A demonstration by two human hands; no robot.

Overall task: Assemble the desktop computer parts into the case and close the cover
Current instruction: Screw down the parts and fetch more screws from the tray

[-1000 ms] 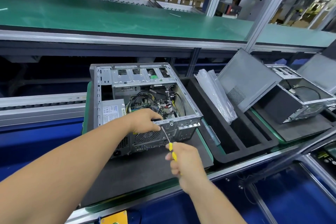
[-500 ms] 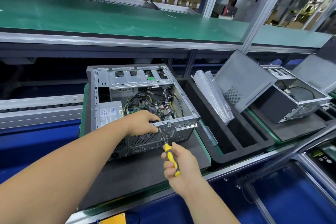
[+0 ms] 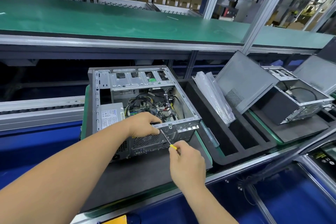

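Observation:
An open grey computer case (image 3: 185,96) lies on its side on a dark foam mat, its side cover off. Inside I see a power supply (image 3: 111,114), cables and a motherboard. My left hand (image 3: 144,124) rests on the case's near rear rim, fingers curled over the edge. My right hand (image 3: 187,163) grips a yellow-handled screwdriver (image 3: 168,138). Its thin shaft slants up to the rear panel just beside my left fingers. The screw at the tip is too small to make out.
A black foam tray (image 3: 234,143) to the right holds clear plastic bags (image 3: 212,94). Further right a second case (image 3: 300,102) sits with a grey side panel (image 3: 243,82) leaning on it. A green-topped shelf (image 3: 118,20) runs behind. The mat's front edge is near my arms.
My right hand has closed further over the screwdriver handle, so less yellow shows. The left hand stays on the case rim. The view shifted slightly.

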